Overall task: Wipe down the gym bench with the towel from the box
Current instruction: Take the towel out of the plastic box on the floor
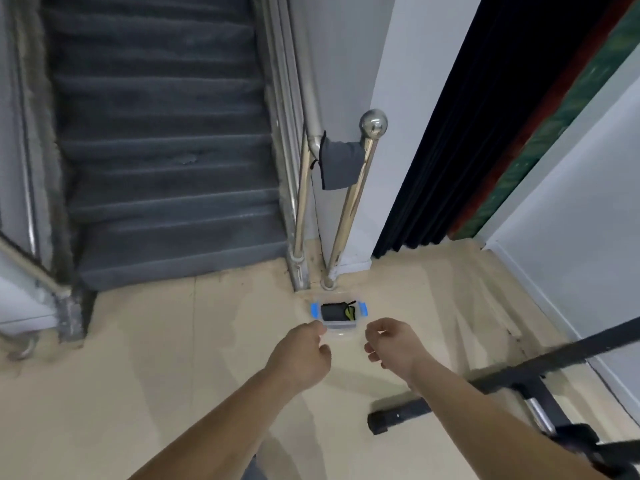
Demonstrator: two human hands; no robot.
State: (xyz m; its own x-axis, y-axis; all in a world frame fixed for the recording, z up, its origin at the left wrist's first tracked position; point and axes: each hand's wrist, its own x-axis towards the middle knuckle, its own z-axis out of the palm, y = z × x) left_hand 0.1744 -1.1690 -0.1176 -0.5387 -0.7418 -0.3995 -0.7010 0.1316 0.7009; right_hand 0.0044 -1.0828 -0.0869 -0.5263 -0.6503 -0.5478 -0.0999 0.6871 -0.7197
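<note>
- Head view: we look down at a beige floor (173, 358) where a clear box (338, 315) with blue latches sits at the foot of a steel railing post (349, 209).
- Inside the box we see a dark folded towel (331, 312).
- Our left hand (300, 353) and right hand (393, 344) hover near the box's near edge, fingers loosely curled, holding nothing.
- Black bench frame (519, 379), near right.
- Grey stairs (166, 150), far left.

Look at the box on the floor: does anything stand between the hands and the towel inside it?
Possibly a lid: the clear box looks closed over the dark towel. Otherwise nothing blocks the left hand or right hand.
</note>
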